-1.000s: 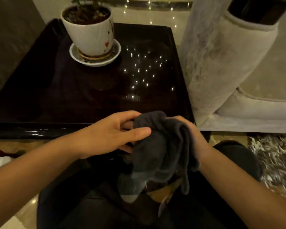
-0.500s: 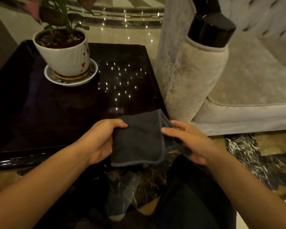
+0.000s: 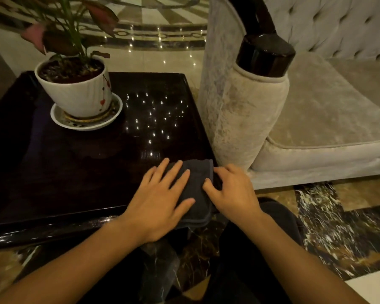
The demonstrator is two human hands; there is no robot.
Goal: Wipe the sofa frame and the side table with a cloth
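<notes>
Cloth (image 3: 196, 189), dark grey and folded, sits at the near right corner of the desk (image 3: 75, 172), its near edge hanging slightly over the desk's front edge. From my feed, the left hand (image 3: 162, 200) lies flat on top of it, grip wide, fingers spread and palm down, pressing the cloth onto the dark glossy top. Right hand (image 3: 233, 191) is at the cloth's right edge, fingers curled in; grip looks narrow, pinching the fold, though I can't tell how firmly. Both forearms come in from the bottom of the view.

Back left part of the desk: white plant pot (image 3: 75, 91) on a white saucer (image 3: 86, 119), well apart from the cloth. Small light reflections dot the desk's surface between pot and cloth.

Just beside the desk's right edge: sofa arm (image 3: 246, 119), pale velvet, capped with a dark glossy frame piece (image 3: 263, 55). Seat cushion (image 3: 329, 115) runs off to the right. Marble floor (image 3: 338, 233) below.
</notes>
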